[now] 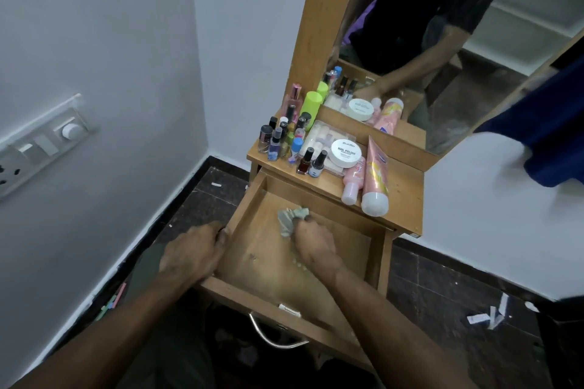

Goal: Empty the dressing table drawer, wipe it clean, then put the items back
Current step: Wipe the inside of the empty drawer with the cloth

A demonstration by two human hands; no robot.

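wooden and pulled fully out, the drawer is seen at the centre of the frame, its floor bare and marked with pale smears. a crumpled grey-green cloth is clamped in the grip of the right hand, the fingers curled tightly round it, and is pressed against the drawer floor toward the far end. part of the cloth is left bunched out beyond the knuckles. the left hand is laid over the drawer's left wall near its front corner, the fingers bent over the top edge so that the wood is held; this grip is closed on the rim and nothing else is held in it. a curved metal handle is seen on the drawer front at lower centre.

the emptied items are gathered on the table above the drawer, right of centre: a cluster of nail polish bottles at the left, a lime green can behind them, a white round tub labelled nail polish, a small pink bottle and a large pink tube laid on their sides. these are repeated in the mirror at upper right. a switch panel is fixed to the wall at the left edge, and paper scraps are scattered on the dark floor at lower right.
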